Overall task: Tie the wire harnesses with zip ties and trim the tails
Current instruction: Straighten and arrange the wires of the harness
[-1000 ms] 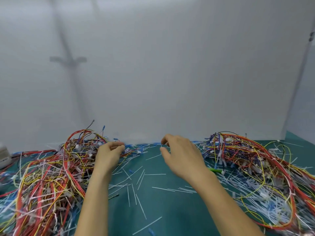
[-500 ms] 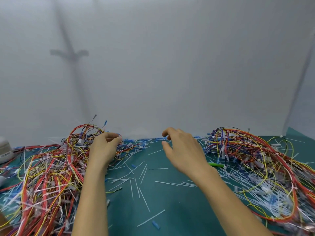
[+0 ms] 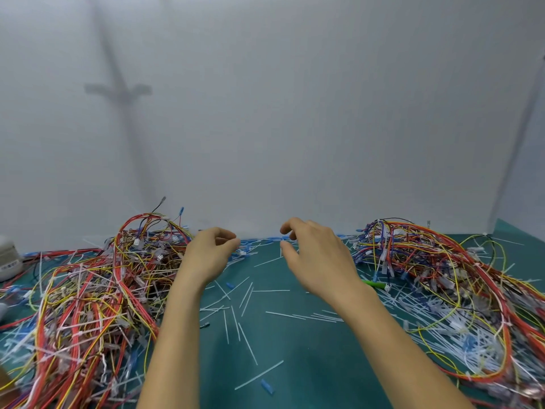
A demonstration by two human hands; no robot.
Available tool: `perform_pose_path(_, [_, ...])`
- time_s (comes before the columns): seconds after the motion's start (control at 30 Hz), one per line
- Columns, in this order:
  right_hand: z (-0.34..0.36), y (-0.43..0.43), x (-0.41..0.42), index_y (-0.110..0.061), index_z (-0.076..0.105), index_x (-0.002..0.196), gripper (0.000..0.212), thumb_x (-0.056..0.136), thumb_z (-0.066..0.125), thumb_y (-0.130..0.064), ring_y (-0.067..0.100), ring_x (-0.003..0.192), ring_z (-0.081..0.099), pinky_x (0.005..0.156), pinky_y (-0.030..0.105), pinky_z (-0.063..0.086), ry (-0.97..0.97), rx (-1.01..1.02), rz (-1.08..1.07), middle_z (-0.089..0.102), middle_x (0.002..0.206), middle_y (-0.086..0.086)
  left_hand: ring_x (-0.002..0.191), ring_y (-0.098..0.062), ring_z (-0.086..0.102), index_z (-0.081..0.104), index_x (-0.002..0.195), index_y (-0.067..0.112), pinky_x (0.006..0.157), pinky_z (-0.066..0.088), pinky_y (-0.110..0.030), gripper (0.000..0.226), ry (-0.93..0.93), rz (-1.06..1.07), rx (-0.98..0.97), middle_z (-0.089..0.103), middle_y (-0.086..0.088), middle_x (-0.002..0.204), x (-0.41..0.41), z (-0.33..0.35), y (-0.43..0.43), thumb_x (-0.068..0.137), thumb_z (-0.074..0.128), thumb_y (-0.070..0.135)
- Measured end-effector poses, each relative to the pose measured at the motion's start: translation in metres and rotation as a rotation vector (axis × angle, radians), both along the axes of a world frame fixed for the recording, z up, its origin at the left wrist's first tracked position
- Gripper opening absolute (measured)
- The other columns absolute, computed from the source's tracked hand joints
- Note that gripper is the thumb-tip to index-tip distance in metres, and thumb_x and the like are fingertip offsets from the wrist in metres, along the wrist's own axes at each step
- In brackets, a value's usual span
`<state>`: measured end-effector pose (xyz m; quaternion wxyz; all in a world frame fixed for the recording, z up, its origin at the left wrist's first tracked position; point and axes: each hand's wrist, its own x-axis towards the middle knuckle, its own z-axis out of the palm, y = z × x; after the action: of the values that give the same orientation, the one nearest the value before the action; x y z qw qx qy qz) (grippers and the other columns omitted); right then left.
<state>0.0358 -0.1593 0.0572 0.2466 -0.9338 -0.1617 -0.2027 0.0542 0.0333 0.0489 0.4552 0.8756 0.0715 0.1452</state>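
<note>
Hands hold nothing: left hand [image 3: 211, 252] loosely curled, right hand [image 3: 320, 259] relaxed, near the far edge of the surface [image 3: 295, 376]. Wire harnesses [image 3: 88, 290] heap along its left and right edges; a grab could snag loops, dragging neighbours and scattering cut tails [image 3: 247, 343].

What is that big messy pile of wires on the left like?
The left wire pile is a loose tangle of thin plastic-coated wires, mostly red, with yellow, orange, white and a few blue and black ones. Small white connectors and white zip ties are mixed in. It lies heaped on the green mat, and some loops arch up at the back near the white wall. The left hand is beside its far right edge; whether it touches a wire is unclear.
</note>
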Motion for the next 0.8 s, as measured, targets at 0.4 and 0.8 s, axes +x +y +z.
perform_pose_path(0.4, [0.000,0.000,0.000,-0.024,0.053,0.128,0.029,0.101,0.045,-0.030,0.022,0.110,0.056,0.082,0.033,0.044,0.006,-0.005,0.001,0.063,0.121,0.000,0.146,-0.047,0.003,0.050,0.134,0.004,0.118,0.001,-0.057,0.051,0.132,0.536,0.600,0.024,-0.029,0.154,-0.010,-0.010,0.036,0.096,0.054,0.037])
perform_pose_path(0.8, [0.002,-0.001,-0.001,-0.025,0.054,0.126,0.027,0.101,0.044,-0.031,0.022,0.109,0.056,0.080,0.032,0.042,0.004,0.005,-0.003,0.062,0.120,-0.001,0.110,-0.048,0.053,0.045,0.127,-0.009,0.088,0.043,-0.050,0.047,-0.141,0.622,0.124,0.052,-0.031,0.127,-0.011,-0.003,0.045,0.090,0.066,0.010])
